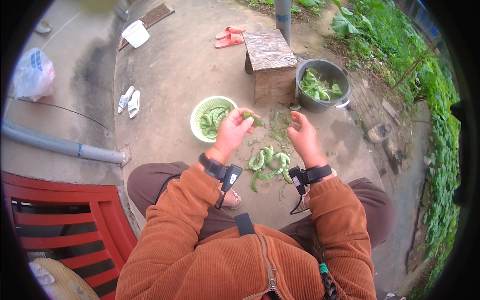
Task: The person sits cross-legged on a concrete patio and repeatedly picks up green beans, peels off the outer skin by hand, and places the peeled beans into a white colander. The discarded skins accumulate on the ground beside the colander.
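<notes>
My left hand (231, 129) holds a green bean pod (255, 119) between thumb and fingers, just past the right rim of a pale green plastic colander (194, 119). Flat green pods lie inside the colander. To the right, my right hand (305, 139) is raised apart from the pod, its thumb and fingers bent with a gap between them; I see nothing in it. Below and between both hands, a loose pile of curved broad bean pods (268, 162) rests on the concrete. Thin green trimmings (277, 125) are scattered beyond the pile.
A wooden box stool (272, 50) stands ahead, beside a dark bucket (318, 107) of leafy green scraps. Red slippers (229, 40), white slippers (134, 104) and a white pail (135, 34) are farther off. At left are a grey pipe (101, 153) and a red slatted chair (108, 221).
</notes>
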Demonstrator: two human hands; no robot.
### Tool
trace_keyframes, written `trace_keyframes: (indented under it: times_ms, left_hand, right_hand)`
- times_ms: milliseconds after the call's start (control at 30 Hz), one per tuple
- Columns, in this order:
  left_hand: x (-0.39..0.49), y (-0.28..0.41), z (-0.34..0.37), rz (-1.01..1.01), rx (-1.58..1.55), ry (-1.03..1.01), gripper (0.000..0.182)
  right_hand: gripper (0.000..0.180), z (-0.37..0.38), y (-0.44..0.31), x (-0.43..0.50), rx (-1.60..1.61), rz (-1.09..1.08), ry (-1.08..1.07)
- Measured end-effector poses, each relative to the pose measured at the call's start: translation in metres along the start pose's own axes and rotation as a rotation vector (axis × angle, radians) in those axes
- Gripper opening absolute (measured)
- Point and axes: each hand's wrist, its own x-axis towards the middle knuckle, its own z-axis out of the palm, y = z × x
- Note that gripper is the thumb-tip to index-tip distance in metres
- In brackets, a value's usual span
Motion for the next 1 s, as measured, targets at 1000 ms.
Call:
trace_keyframes:
  times_ms: [1000]
  left_hand:
    - [-0.009,-0.02,0.026,-0.22,-0.123,0.1,0.025]
  right_hand:
    - [0.015,0.02,-0.046,-0.036,-0.4,-0.322,-0.136]
